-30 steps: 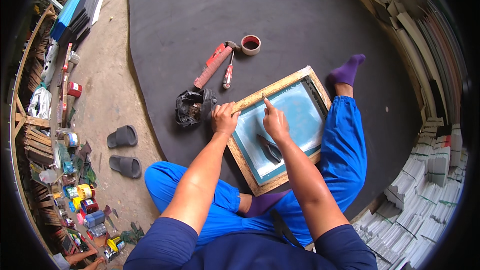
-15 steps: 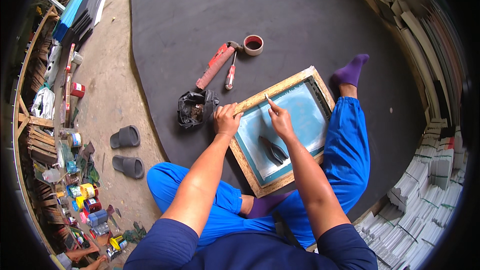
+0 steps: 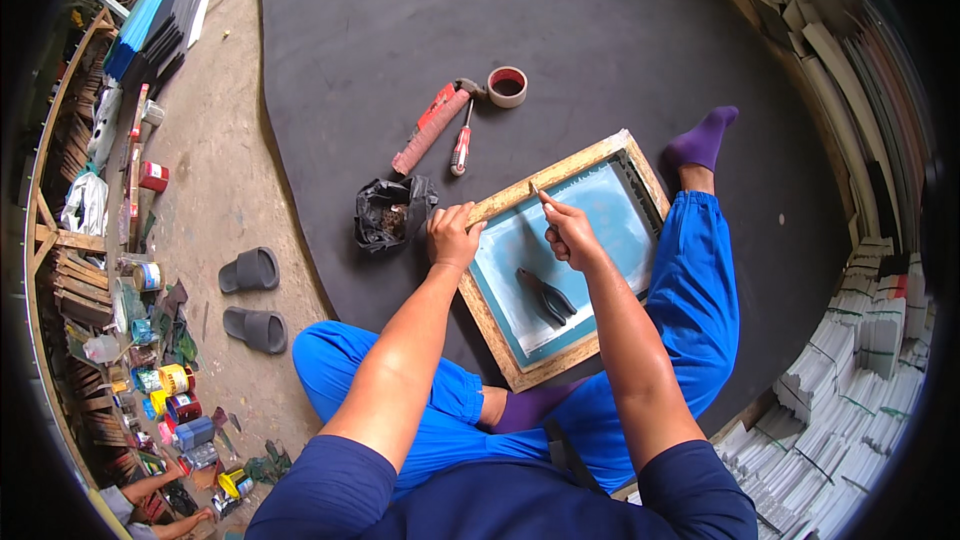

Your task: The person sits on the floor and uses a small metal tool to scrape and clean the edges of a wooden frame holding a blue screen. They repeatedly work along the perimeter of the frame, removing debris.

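A wooden screen-printing frame (image 3: 576, 162) with a blue mesh (image 3: 600, 215) lies tilted between my legs. My left hand (image 3: 453, 237) is closed on the frame's upper left corner. My right hand (image 3: 570, 236) is curled into a fist above the mesh. It holds a small metal-tipped tool (image 3: 534, 188), whose kind I cannot make out, with its tip at the far wooden bar. Pliers with black handles (image 3: 546, 298) rest on the mesh, near the frame's left side.
A black plastic bag (image 3: 388, 215) stands open left of the frame. Beyond it lie a hammer with a red-wrapped handle (image 3: 432, 130), a screwdriver (image 3: 461, 152) and a tape roll (image 3: 507, 87) on a dark mat (image 3: 400, 10). Black slippers (image 3: 250, 270) and paint cans (image 3: 177, 378) are farther left.
My right hand has turned from a pointing grip into a tighter fist, lower and slightly right, with the tool's tip still at the far bar. My left hand stays on the corner.
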The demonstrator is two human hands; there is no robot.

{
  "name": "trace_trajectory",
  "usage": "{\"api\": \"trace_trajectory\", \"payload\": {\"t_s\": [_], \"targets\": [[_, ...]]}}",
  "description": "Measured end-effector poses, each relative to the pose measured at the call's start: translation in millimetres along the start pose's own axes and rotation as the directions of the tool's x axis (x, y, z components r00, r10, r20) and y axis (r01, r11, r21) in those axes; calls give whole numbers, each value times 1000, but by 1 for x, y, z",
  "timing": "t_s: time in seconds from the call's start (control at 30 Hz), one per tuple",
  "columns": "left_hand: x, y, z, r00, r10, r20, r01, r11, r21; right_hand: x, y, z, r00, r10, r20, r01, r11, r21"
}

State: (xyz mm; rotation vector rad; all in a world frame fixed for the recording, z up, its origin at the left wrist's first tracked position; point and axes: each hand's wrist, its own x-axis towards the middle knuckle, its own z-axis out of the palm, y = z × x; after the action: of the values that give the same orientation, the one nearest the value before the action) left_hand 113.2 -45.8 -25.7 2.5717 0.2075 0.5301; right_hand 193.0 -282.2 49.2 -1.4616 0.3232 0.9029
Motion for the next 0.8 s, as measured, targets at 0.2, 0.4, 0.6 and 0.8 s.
{"api": "trace_trajectory", "payload": {"t_s": [0.2,0.4,0.6,0.8], "targets": [[2,4,0,1000,-8,-2,8,1000,-13,-3,-9,-7,1000,28,6,-28,999,38],[0,0,1,1000,-13,5,13,1000,-16,-16,15,13,851,-506,-143,242,619,-747],[0,1,3,1000,-15,-10,15,1000,-24,-25,7,22,863,-476,-170,145,556,-818],[-1,1,3,1000,-10,-18,10,1000,-23,-32,1,29,879,-455,-144,122,506,-854]]}}
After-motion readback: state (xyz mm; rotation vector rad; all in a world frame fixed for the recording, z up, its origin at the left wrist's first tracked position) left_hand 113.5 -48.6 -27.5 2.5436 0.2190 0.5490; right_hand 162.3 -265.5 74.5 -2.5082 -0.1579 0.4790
